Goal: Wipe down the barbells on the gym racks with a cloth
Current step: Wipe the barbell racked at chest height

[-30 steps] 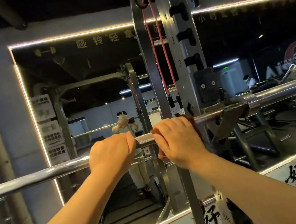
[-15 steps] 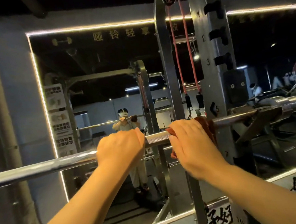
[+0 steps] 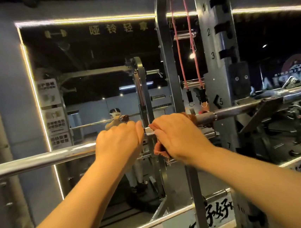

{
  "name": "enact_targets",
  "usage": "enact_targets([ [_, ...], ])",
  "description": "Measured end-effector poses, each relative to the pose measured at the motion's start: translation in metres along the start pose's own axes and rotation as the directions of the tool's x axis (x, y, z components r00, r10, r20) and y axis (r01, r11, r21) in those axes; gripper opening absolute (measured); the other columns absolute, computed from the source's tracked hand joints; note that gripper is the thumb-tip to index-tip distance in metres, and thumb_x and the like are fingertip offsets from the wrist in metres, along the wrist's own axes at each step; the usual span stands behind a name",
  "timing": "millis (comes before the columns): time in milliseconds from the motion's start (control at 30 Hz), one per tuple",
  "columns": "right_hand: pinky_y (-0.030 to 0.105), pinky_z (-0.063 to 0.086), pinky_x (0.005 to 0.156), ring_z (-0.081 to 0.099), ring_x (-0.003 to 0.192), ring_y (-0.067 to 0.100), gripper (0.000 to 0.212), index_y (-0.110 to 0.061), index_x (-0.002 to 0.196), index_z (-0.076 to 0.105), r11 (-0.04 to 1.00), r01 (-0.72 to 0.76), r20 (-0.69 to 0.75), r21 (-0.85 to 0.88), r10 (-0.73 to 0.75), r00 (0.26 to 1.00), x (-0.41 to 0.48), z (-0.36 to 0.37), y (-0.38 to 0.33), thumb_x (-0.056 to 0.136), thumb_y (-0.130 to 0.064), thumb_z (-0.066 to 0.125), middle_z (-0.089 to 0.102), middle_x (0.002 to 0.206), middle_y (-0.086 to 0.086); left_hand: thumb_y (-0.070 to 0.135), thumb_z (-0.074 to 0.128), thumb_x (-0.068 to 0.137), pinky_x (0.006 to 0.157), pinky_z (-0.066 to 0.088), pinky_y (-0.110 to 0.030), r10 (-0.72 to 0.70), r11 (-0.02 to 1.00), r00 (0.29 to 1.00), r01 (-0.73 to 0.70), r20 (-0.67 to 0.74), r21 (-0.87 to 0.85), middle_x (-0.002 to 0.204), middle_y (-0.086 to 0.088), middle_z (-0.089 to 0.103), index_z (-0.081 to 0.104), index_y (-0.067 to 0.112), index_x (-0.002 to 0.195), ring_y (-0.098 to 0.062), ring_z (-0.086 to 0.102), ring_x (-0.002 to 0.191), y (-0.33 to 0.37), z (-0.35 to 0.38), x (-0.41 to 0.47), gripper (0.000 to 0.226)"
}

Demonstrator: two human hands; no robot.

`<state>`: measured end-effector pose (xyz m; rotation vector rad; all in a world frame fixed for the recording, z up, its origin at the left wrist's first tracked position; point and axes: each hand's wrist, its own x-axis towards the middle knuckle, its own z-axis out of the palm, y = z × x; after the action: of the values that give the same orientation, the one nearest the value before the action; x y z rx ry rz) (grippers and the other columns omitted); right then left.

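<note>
A long steel barbell [image 3: 40, 160] runs from the lower left up to the right and rests in the hook of a grey rack upright [image 3: 221, 74]. My left hand [image 3: 118, 143] grips the bar with its fingers curled over the top. Just to its right, my right hand [image 3: 180, 135] holds a reddish-brown cloth [image 3: 160, 150] wrapped round the bar's knurled part. Cloth ends show under the palm and past the fingers. A short knurled stretch shows between the two hands.
A wall mirror [image 3: 88, 83] behind the rack shows a person's reflection. Red resistance bands [image 3: 180, 56] hang from the rack top. A J-hook [image 3: 261, 110] carries the bar at the right. Other gym machines stand dimly at the far right.
The view has shifted, so the rack sits further right in the frame. Both hands stay on the bar, and the gap between them has narrowed a little.
</note>
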<state>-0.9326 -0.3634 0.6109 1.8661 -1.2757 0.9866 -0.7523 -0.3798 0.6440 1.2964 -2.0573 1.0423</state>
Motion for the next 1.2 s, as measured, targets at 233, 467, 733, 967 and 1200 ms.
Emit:
enact_targets([
  [233, 0.037, 0.040, 0.083, 0.039, 0.068, 0.016, 0.038, -0.029, 0.073, 0.043, 0.940, -0.286, -0.220, -0.186, 0.243, 0.945, 0.001, 0.010, 0.022, 0.109, -0.038, 0.035, 0.039, 0.068, -0.013, 0.031, 0.032, 0.106, 0.059, 0.045, -0.035, 0.022, 1.000, 0.997, -0.021, -0.072, 0.005, 0.068, 0.004, 0.043, 0.036, 0.020, 0.082, -0.018, 0.050, 0.058, 0.005, 0.010, 0.002, 0.027],
  [467, 0.035, 0.036, 0.086, 0.048, 0.085, 0.015, 0.030, -0.025, 0.097, 0.059, 0.994, -0.092, -0.225, -0.066, 0.075, 0.971, 0.006, 0.029, -0.020, 0.105, -0.043, 0.036, 0.056, 0.090, -0.008, 0.037, 0.035, 0.107, 0.065, 0.043, -0.033, 0.001, 1.000, 0.998, -0.003, -0.056, -0.023, 0.078, 0.006, 0.045, 0.036, 0.024, 0.088, -0.018, 0.051, 0.067, 0.003, 0.006, 0.000, 0.022],
  [733, 0.039, 0.044, 0.089, 0.055, 0.098, 0.021, 0.037, -0.021, 0.128, 0.054, 0.959, 0.220, -0.024, -0.181, -0.228, 0.973, 0.002, 0.011, 0.025, 0.105, -0.048, 0.043, 0.060, 0.112, -0.003, 0.021, 0.028, 0.103, 0.061, 0.037, -0.033, 0.025, 0.998, 0.999, -0.023, -0.024, 0.067, 0.067, 0.003, 0.031, 0.035, 0.020, 0.084, -0.020, 0.047, 0.065, 0.005, 0.001, -0.003, 0.019],
  [967, 0.043, 0.050, 0.093, 0.059, 0.106, 0.026, 0.063, -0.016, 0.141, 0.047, 0.912, 0.146, 0.030, -0.384, -0.146, 0.989, 0.002, 0.019, 0.007, 0.089, -0.046, 0.067, 0.060, 0.123, 0.006, 0.029, 0.036, 0.105, 0.060, 0.035, -0.031, 0.057, 0.995, 0.997, -0.053, -0.043, 0.078, 0.068, 0.003, 0.032, 0.034, 0.019, 0.084, -0.017, 0.045, 0.064, 0.003, 0.004, -0.002, 0.023],
  [1200, 0.032, 0.050, 0.055, 0.055, 0.068, 0.019, 0.037, -0.013, 0.114, 0.055, 0.847, 0.349, 0.122, -0.402, -0.328, 0.937, 0.020, 0.007, 0.019, 0.090, -0.035, 0.072, 0.059, 0.088, 0.007, 0.030, 0.036, 0.105, 0.058, 0.034, -0.031, 0.058, 0.995, 0.997, -0.055, -0.048, 0.079, 0.068, 0.004, 0.034, 0.035, 0.021, 0.084, -0.015, 0.042, 0.060, 0.000, 0.006, -0.003, 0.023],
])
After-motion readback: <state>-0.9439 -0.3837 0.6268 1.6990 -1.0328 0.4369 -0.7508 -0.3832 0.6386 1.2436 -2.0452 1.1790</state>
